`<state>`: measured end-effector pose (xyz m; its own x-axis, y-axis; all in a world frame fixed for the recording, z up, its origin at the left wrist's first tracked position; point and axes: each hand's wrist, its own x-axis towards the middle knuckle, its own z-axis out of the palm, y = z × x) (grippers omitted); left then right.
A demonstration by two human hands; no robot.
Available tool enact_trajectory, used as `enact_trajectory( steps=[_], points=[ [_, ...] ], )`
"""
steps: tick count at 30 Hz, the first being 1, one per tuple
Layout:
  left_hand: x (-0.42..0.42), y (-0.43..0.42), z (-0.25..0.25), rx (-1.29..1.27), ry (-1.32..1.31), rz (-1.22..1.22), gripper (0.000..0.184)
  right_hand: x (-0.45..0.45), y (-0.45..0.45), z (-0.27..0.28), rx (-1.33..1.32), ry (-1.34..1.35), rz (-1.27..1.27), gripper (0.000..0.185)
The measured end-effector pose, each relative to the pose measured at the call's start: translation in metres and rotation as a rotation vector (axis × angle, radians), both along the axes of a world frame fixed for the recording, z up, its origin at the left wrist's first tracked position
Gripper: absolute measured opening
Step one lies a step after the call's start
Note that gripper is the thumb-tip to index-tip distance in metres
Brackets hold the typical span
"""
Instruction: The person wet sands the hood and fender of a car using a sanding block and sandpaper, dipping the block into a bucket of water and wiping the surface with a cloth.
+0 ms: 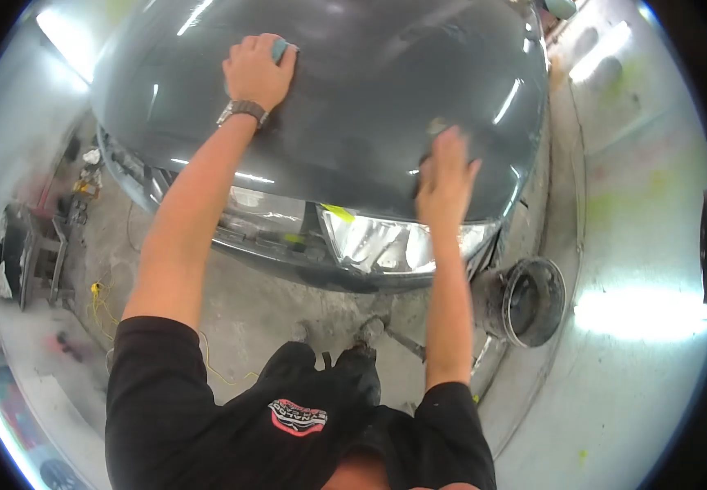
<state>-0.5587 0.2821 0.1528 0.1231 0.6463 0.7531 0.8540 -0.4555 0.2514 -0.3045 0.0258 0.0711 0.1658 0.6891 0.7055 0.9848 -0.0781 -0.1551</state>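
Under both of my hands is the dark grey, glossy hood (353, 106) of a car. My left hand (257, 75), with a wristwatch (243, 109) on the wrist, presses a light blue pad (279, 51) onto the hood's left part. Only the pad's edges show; whether it is sponge or cloth, I cannot tell. Lower on the right, near the hood's front edge, my right hand (446, 181) lies with its fingers stretched forward. Motion blurs it, and a small greenish-dark patch by its fingertips cannot be made out.
A headlight (386, 245) with yellow-green tape (338, 212) sits below the hood edge. A dirty bucket (533, 302) stands at the car's right corner. A yellow cord (216, 371) lies on the concrete floor (247, 302). Pale walls (631, 229) close in on the right.
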Motion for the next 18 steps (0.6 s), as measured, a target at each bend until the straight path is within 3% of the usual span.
enact_trajectory(
  steps=[2, 3, 5, 8, 11, 14, 16, 18],
  points=[
    [0.001, 0.001, -0.002, 0.003, -0.008, -0.010, 0.033, -0.048, -0.051, -0.056, -0.098, 0.024, 0.123, 0.074],
    [0.001, 0.003, -0.001, 0.003, -0.012, -0.020, 0.033, -0.067, -0.064, -0.057, -0.138, 0.080, 0.145, 0.068],
    [0.000, 0.004, -0.002, -0.005, -0.007, -0.025, 0.034, -0.040, -0.045, -0.044, -0.124, 0.001, 0.149, 0.064],
    [0.001, 0.005, -0.002, 0.011, -0.014, -0.018, 0.033, 0.005, 0.030, 0.033, -0.090, -0.043, 0.103, 0.060],
    [0.000, 0.003, -0.002, 0.036, -0.029, -0.013, 0.033, 0.008, 0.081, 0.043, -0.023, 0.050, -0.038, 0.062],
    [0.000, 0.003, -0.002, 0.018, -0.033, -0.013, 0.033, -0.063, 0.026, -0.003, 0.011, 0.012, 0.084, 0.064],
    [0.000, 0.003, -0.002, 0.012, -0.044, -0.016, 0.033, -0.101, -0.024, -0.048, -0.129, 0.016, 0.127, 0.065],
    [0.000, 0.006, -0.003, 0.024, -0.050, -0.025, 0.033, -0.084, -0.010, -0.029, -0.151, -0.083, 0.135, 0.060]
  ],
)
